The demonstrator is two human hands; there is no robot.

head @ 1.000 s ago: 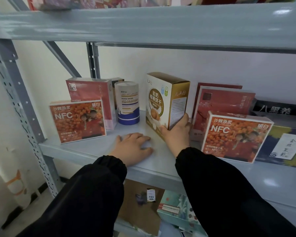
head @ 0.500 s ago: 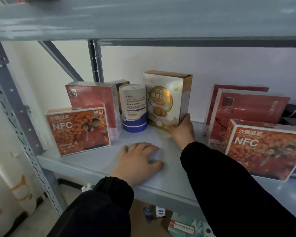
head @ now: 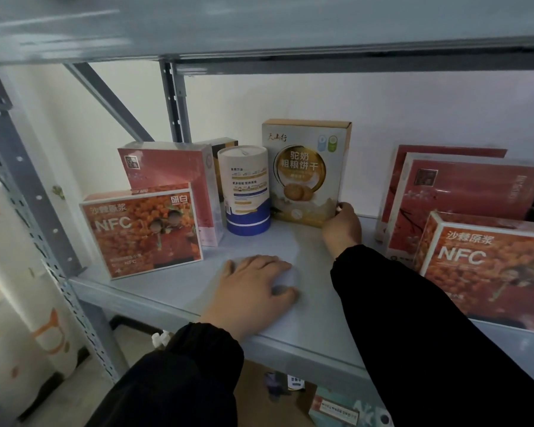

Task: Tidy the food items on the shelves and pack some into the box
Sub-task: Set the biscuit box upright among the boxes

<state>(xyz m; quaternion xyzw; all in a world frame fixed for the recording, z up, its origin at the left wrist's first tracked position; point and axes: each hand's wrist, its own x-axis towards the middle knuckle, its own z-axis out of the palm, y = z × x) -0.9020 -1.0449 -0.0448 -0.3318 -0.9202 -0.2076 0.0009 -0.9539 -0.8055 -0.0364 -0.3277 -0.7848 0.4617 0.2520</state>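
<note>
A gold and white biscuit box (head: 305, 172) stands upright at the back of the grey shelf (head: 173, 291), front face toward me. My right hand (head: 342, 227) grips its lower right corner. My left hand (head: 253, 291) lies flat on the shelf with fingers spread, holding nothing. A white and blue tube (head: 247, 192) stands just left of the biscuit box. Further left are a pink box (head: 170, 171) and an orange NFC box (head: 142, 229) in front of it.
On the right stand two red boxes (head: 469, 189) and another orange NFC box (head: 487, 269). The shelf above (head: 259, 26) hangs low overhead. A grey upright post (head: 28, 186) bounds the left side. Below the shelf lie a cardboard box and a teal package (head: 336, 408).
My right hand has pushed the biscuit box back toward the wall and turned it to face forward beside the tube. My left hand stays flat on the shelf.
</note>
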